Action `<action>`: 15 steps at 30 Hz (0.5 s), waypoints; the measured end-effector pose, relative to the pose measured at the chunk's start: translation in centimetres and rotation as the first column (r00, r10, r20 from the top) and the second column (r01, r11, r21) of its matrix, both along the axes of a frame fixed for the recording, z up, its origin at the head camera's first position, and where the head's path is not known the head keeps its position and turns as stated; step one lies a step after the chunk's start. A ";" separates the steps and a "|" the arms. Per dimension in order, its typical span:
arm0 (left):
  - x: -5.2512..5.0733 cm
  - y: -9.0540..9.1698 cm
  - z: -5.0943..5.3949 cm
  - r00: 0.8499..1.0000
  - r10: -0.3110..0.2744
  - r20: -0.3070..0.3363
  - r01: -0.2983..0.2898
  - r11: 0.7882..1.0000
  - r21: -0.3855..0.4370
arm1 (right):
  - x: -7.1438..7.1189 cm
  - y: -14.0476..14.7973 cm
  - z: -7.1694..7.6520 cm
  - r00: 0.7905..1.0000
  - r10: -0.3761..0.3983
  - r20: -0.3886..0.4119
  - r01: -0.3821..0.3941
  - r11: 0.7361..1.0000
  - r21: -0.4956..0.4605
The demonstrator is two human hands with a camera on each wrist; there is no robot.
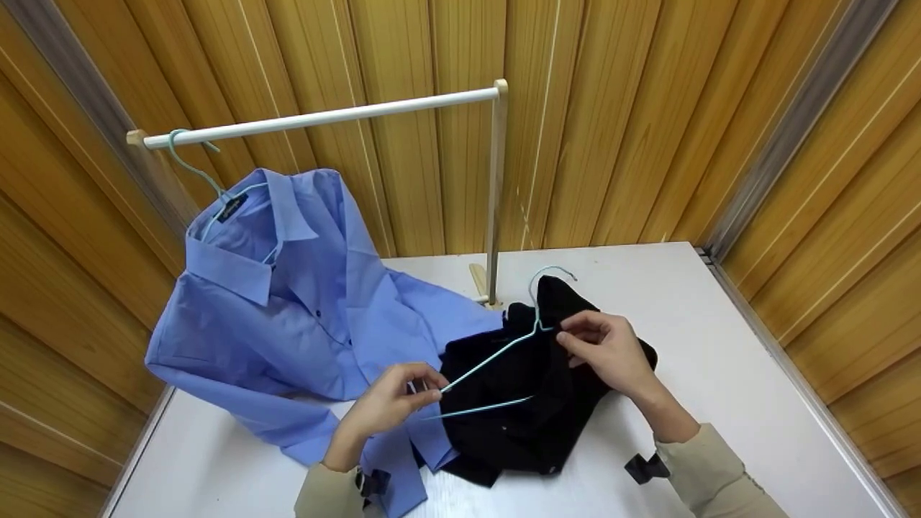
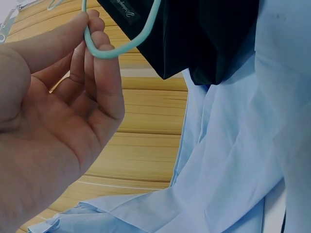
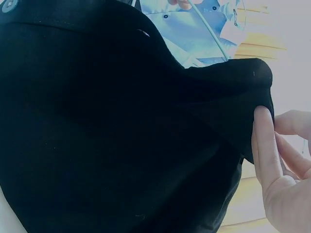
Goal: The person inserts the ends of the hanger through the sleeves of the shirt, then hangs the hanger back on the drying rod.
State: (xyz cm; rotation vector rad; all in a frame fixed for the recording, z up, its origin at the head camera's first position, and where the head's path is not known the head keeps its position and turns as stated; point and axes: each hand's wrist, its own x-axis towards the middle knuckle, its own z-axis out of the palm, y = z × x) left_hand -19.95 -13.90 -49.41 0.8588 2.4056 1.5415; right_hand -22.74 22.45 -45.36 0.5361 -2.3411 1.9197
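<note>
My left hand (image 1: 392, 399) pinches one end of a light-blue wire hanger (image 1: 489, 361). The bent corner of the hanger (image 2: 126, 47) lies between thumb and fingers in the left wrist view. A black shirt (image 1: 496, 442) with buttons is bunched on the table, and the hanger's other end goes inside it, hidden by cloth. At the collar, my right hand (image 1: 608, 349) pinches the black cloth near the hanger's neck. In the right wrist view, the fingers (image 3: 265, 141) lie on the collar edge of the black shirt (image 3: 97, 121). The hanger's hook points up and right.
A rack with a white rail (image 1: 324, 115) stands at the back left. A blue shirt (image 1: 237, 331) hangs from it on another light-blue hanger (image 1: 198, 171), its lower part spread on the white table (image 1: 719, 403). Wood-panelled walls (image 1: 611, 129) enclose the table.
</note>
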 end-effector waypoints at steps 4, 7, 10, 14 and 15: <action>-0.1 0.3 -0.1 1.000 0.001 -0.016 -0.001 1.000 -0.001 | 0.0 -0.1 0.0 1.000 0.011 -0.005 -0.011 1.000 0.004; -0.1 0.4 -0.2 1.000 -0.007 -0.030 0.007 1.000 0.005 | -0.1 -0.2 -0.2 1.000 0.010 -0.013 -0.009 1.000 0.008; -0.1 0.6 -0.3 0.999 -0.013 -0.037 0.014 1.000 0.008 | -0.2 -0.4 -0.4 1.000 -0.001 -0.014 0.001 1.000 0.002; -0.1 0.6 -0.5 0.999 -0.009 -0.042 0.010 1.000 0.018 | -0.2 -0.5 -0.6 1.000 -0.001 0.025 0.002 1.000 -0.031; -0.1 0.6 -0.6 0.999 -0.006 -0.042 0.007 1.000 0.021 | -0.2 -0.5 -0.6 0.999 0.005 0.034 -0.004 0.999 -0.032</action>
